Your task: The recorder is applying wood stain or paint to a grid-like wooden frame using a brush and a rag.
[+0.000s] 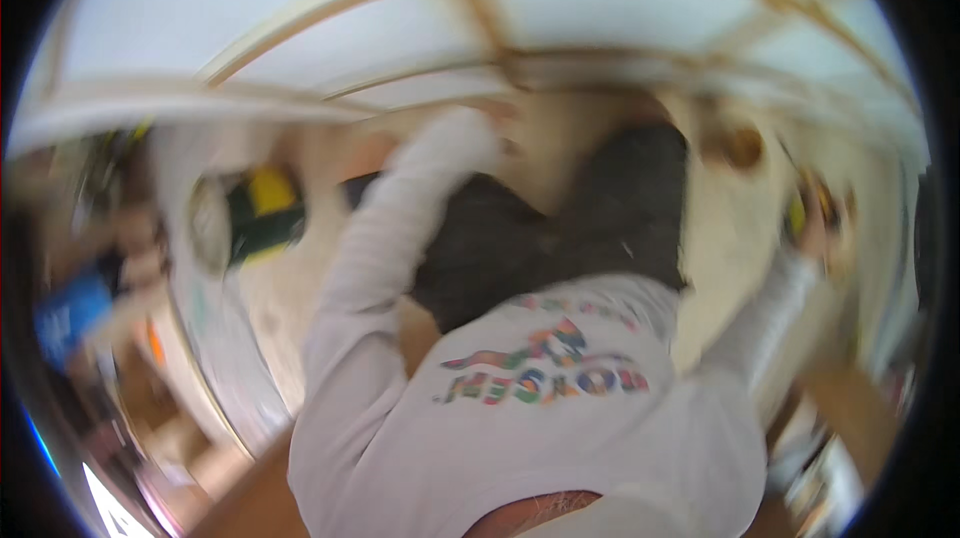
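My left hand [497, 120] reaches forward past my knees to the lower rail of a pale wooden frame [475, 3]. Motion smears its fingers, so I cannot tell if they grip the rail or only rest by it. Off to the right, my right hand [819, 228] is closed around a yellow and black tool [797, 210]. A thin dark part juts forward from that tool; blur hides its exact kind. My legs [560, 238], in dark trousers, are bent in front of the frame.
White panels [620, 18] fill the frame's openings. At left stands a dark green and yellow container [268, 208] with a pale round end. A small brown round thing [743, 148] lies beyond my right knee. Blurred clutter, with a blue item [75, 318], lines the far left.
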Motion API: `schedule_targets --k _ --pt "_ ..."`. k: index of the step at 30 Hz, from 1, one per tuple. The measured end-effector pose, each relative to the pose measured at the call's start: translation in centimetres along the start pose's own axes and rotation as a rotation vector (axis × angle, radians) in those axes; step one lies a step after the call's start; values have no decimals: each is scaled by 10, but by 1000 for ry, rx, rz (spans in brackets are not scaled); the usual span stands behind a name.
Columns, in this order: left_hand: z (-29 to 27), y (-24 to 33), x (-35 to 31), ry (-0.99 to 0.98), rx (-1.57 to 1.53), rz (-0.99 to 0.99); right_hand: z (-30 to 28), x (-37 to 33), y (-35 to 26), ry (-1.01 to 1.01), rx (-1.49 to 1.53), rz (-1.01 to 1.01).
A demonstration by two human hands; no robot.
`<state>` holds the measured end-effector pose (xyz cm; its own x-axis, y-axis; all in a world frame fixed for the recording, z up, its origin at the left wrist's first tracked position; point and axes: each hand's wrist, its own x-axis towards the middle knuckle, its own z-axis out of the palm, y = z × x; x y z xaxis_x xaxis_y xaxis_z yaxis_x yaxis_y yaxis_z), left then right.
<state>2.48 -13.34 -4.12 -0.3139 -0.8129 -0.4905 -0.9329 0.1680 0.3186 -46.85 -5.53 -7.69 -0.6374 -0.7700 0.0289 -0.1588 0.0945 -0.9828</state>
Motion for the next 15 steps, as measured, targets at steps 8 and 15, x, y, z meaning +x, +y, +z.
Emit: schedule_targets --k 8,15 --pt "27 16 37 -180 313 13 -14 -6 19 92 -334 -209" --pt "31 19 25 -250 148 11 -7 32 96 13 -493 -121"
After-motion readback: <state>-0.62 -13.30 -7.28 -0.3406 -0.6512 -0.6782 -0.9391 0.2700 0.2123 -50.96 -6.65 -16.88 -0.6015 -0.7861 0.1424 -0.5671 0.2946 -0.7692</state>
